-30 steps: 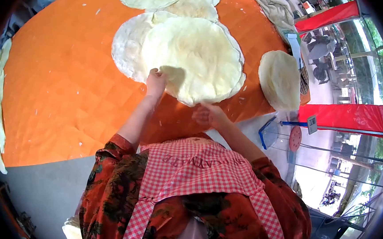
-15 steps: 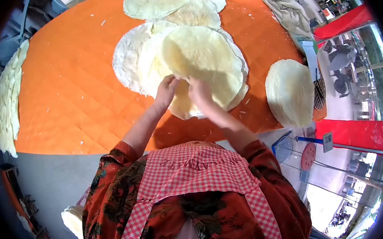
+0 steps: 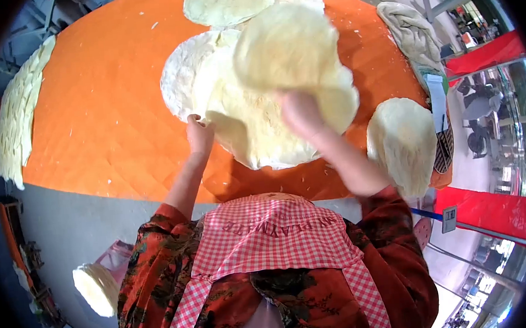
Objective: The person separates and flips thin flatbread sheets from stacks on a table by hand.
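Note:
Thin round flatbreads point(image 3: 267, 133) lie overlapping in a pile in front of me. My right hand point(image 3: 302, 114) is closed on the near edge of one flatbread point(image 3: 288, 46), which is raised over the pile and slightly blurred. At the pile's left edge, my left hand point(image 3: 200, 135) has its fingers pinched together on the rim of a flatbread lying there. The fingertips of my right hand are partly hidden by motion blur.
An orange cloth point(image 3: 106, 108) covers the table. Another stack of flatbreads point(image 3: 400, 142) stands at the right, near a crumpled grey cloth point(image 3: 411, 32). Long overlapping flatbreads point(image 3: 20, 117) hang at the left edge. Further flatbreads point(image 3: 95, 289) sit low at the left.
My hands were together at the pile's near middle and have moved apart. My right hand has lifted a flatbread up and rightward; my left hand has gone to the pile's left edge.

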`<state>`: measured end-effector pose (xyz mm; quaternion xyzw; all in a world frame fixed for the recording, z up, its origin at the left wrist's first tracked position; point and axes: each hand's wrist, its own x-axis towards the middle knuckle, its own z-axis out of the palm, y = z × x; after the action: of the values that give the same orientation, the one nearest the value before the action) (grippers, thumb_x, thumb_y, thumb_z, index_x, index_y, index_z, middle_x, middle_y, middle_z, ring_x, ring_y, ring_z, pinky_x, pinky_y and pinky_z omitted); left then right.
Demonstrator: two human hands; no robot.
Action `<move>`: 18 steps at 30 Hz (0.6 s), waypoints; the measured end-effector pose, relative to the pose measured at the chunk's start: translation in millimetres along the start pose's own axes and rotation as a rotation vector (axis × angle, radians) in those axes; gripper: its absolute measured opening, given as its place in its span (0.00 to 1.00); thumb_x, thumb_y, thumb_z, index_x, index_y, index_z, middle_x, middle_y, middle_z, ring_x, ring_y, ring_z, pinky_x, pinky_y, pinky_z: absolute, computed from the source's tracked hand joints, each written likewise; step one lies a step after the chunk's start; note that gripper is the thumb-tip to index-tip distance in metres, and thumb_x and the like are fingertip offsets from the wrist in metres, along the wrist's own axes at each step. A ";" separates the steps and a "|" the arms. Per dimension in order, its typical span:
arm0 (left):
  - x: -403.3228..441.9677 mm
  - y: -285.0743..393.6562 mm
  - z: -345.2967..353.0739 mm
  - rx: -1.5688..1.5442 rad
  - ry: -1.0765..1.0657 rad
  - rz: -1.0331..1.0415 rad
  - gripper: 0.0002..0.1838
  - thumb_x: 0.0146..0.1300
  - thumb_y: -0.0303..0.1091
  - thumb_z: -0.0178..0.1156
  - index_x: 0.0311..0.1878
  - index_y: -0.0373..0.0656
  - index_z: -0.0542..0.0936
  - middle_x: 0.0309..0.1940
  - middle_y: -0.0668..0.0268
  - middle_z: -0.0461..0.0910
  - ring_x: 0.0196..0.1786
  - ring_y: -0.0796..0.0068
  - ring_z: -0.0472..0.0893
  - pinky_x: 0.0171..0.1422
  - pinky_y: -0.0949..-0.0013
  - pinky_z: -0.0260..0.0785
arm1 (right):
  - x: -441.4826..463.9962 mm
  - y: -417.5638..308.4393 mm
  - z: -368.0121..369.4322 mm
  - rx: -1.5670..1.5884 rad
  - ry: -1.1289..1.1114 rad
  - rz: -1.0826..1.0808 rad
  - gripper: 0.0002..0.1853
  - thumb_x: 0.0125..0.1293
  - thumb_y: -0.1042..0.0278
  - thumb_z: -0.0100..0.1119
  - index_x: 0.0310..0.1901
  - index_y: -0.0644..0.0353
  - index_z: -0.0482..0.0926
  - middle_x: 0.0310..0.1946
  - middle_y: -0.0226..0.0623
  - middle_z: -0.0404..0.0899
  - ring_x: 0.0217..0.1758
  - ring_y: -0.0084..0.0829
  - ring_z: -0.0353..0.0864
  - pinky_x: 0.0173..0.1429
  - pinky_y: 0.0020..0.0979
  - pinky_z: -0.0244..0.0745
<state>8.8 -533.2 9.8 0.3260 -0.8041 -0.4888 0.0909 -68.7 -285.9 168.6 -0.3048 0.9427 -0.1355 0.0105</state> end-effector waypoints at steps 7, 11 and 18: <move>-61.0 41.6 3.9 -0.817 -0.497 -0.308 0.19 0.67 0.37 0.56 0.57 0.38 0.67 0.49 0.56 0.74 0.49 0.64 0.78 0.51 0.61 0.75 | -29.0 -26.7 63.1 0.198 -0.063 0.077 0.06 0.61 0.70 0.54 0.35 0.61 0.77 0.30 0.48 0.80 0.35 0.49 0.81 0.40 0.48 0.74; -51.8 49.8 5.6 -1.091 -0.692 -0.439 0.21 0.73 0.45 0.47 0.60 0.39 0.65 0.52 0.56 0.74 0.53 0.62 0.77 0.56 0.58 0.74 | -32.0 -40.2 53.7 0.362 -0.198 0.133 0.18 0.63 0.56 0.58 0.45 0.63 0.79 0.37 0.50 0.81 0.42 0.47 0.81 0.46 0.42 0.75; -58.4 49.4 5.0 -1.008 -0.715 -0.323 0.20 0.67 0.36 0.56 0.57 0.39 0.66 0.49 0.57 0.75 0.47 0.67 0.78 0.46 0.63 0.76 | -43.0 -29.1 94.9 0.509 -0.106 0.306 0.17 0.65 0.62 0.57 0.51 0.62 0.79 0.42 0.49 0.82 0.45 0.36 0.82 0.52 0.35 0.75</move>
<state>30.0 -478.4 59.2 0.1770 -0.3967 -0.8933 -0.1157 -7.4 -307.3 82.2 -0.1536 0.9115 -0.3481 0.1562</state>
